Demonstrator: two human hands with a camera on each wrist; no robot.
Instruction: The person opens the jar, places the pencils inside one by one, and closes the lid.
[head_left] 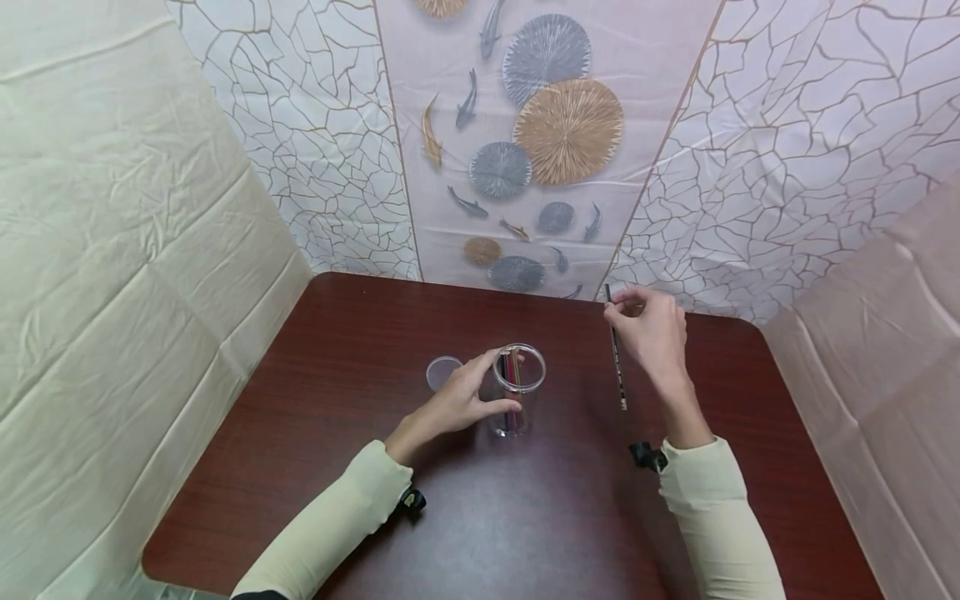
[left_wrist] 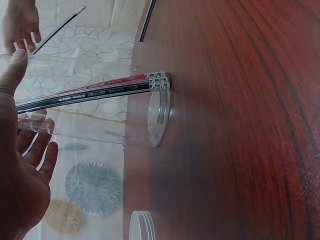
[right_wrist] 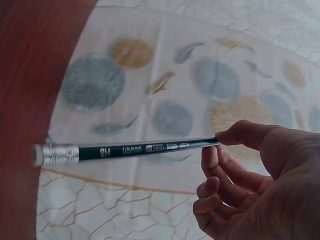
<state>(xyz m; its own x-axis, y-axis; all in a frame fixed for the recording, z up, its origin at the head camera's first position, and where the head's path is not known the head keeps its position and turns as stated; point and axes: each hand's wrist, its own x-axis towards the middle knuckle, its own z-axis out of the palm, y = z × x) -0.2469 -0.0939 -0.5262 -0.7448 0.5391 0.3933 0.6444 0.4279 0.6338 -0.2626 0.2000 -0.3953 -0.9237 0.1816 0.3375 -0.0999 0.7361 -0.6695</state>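
Observation:
My left hand (head_left: 467,393) grips a clear plastic jar (head_left: 520,390) standing upright on the table, thumb on the near side and fingers behind. Several pencils (left_wrist: 112,90), red and dark green with silver ferrules, lean inside it, eraser ends down. Over to the right, my right hand (head_left: 651,332) pinches a dark green pencil (right_wrist: 130,151) between thumb and fingertips near one end. That pencil hangs almost upright in the air, apart from the jar, with its white eraser (right_wrist: 37,155) pointing down. A round clear lid (head_left: 442,372) lies on the table left of the jar.
The glossy dark red-brown table (head_left: 480,517) ends at a patterned cloth (head_left: 495,225) at the back. Plain cloth walls (head_left: 150,250) stand at both sides. A thin dark rod (left_wrist: 147,20) shows at the left wrist view's top edge; its kind is unclear.

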